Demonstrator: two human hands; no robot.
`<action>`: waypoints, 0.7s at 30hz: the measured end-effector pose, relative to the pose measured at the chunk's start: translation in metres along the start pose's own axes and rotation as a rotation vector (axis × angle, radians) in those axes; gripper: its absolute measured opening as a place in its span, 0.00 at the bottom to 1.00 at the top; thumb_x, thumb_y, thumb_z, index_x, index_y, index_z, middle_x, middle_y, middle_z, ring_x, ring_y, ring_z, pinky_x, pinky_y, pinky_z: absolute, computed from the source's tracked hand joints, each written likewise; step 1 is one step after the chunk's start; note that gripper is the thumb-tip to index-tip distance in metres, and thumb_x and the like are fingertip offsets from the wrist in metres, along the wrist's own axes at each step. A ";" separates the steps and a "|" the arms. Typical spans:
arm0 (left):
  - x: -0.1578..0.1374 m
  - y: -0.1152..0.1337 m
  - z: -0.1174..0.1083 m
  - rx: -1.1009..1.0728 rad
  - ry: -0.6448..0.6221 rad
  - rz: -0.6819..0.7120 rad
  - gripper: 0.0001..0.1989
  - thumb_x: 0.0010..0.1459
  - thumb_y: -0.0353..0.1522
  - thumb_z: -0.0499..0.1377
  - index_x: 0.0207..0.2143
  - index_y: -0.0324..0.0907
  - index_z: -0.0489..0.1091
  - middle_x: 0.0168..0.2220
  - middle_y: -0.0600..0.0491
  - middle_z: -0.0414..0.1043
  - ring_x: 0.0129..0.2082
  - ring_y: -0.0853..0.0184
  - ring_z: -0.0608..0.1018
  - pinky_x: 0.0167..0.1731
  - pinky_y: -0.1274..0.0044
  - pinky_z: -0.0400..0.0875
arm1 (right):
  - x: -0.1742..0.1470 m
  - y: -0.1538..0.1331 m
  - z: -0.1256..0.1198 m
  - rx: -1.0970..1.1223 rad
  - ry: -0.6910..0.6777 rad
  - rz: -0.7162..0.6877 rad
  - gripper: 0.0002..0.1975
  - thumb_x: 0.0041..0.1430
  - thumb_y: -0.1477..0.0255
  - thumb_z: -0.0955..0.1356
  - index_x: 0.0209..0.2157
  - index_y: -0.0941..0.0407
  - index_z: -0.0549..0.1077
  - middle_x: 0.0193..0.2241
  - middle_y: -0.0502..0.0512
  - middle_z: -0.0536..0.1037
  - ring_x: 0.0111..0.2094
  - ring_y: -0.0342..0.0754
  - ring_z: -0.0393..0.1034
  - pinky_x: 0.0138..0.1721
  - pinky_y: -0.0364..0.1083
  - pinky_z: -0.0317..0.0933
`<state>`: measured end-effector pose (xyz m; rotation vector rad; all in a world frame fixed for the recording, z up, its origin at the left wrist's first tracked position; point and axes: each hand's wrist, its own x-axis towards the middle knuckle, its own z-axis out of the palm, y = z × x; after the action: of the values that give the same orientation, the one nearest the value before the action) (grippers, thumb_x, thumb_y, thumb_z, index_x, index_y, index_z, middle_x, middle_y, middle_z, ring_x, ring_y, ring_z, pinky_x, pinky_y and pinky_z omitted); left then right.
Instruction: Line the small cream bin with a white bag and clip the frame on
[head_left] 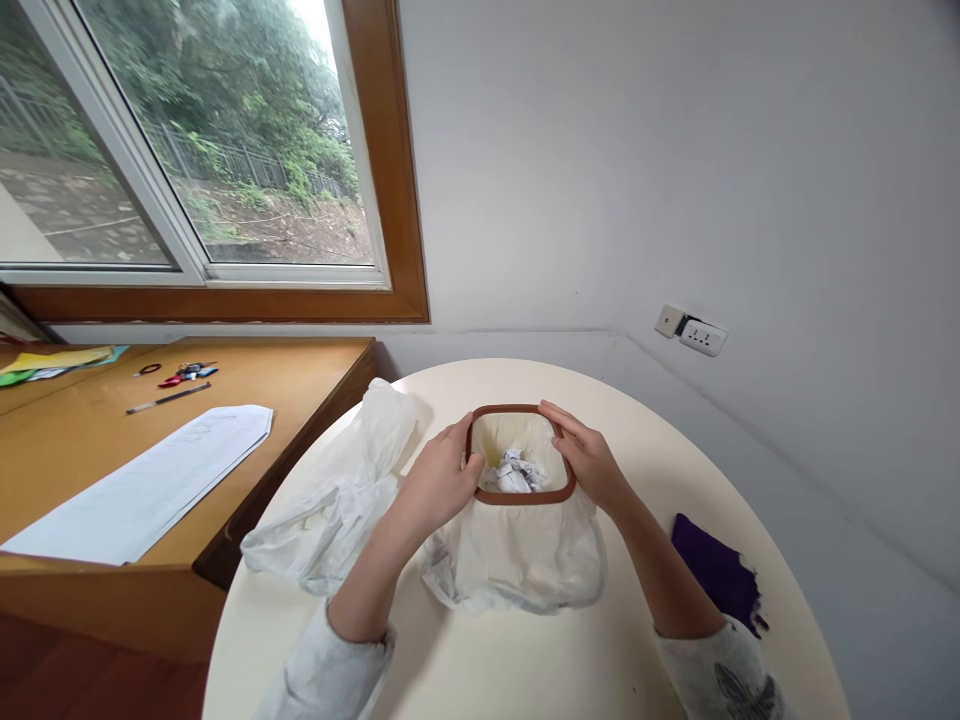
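Observation:
A small trash bin with a brown rim stands on the round table in front of me. Its white plastic liner folds out under the rim and hangs down around the outside. Crumpled paper lies inside. My left hand grips the rim's left side, thumb at the inner edge and fingers outside. On the opposite side, my right hand holds the rim, with its thumb over the edge and its fingers along the far right corner. A crumpled white plastic bag lies left of my left forearm.
The round cream table meets the white wall. A purple cloth lies beyond my right forearm. At left, a wooden desk carries paper sheets, a pen and keys. A wall socket is at right.

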<state>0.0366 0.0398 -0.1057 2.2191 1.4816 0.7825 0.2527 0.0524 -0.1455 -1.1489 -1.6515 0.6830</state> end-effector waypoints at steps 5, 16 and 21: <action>-0.001 0.001 0.001 0.031 0.015 -0.009 0.24 0.54 0.29 0.46 0.55 0.39 0.57 0.49 0.45 0.67 0.47 0.59 0.70 0.43 0.70 0.65 | 0.002 -0.001 -0.001 -0.056 -0.036 0.053 0.24 0.55 0.74 0.57 0.54 0.54 0.63 0.57 0.51 0.61 0.59 0.47 0.51 0.59 0.51 0.46; 0.000 0.002 0.000 0.036 -0.015 -0.032 0.23 0.54 0.29 0.46 0.55 0.40 0.57 0.48 0.46 0.67 0.45 0.59 0.70 0.40 0.72 0.65 | 0.009 -0.016 -0.006 -0.313 -0.091 0.064 0.24 0.54 0.74 0.57 0.54 0.56 0.63 0.54 0.52 0.65 0.56 0.49 0.57 0.58 0.53 0.48; 0.000 0.007 -0.001 0.014 0.007 -0.017 0.21 0.52 0.27 0.47 0.50 0.42 0.61 0.44 0.48 0.69 0.42 0.60 0.71 0.38 0.72 0.66 | 0.013 -0.017 -0.006 -0.283 -0.084 0.112 0.23 0.54 0.74 0.57 0.52 0.55 0.66 0.53 0.51 0.67 0.55 0.48 0.59 0.56 0.50 0.53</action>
<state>0.0409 0.0376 -0.1008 2.2130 1.5117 0.7776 0.2515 0.0567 -0.1238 -1.4402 -1.8063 0.5859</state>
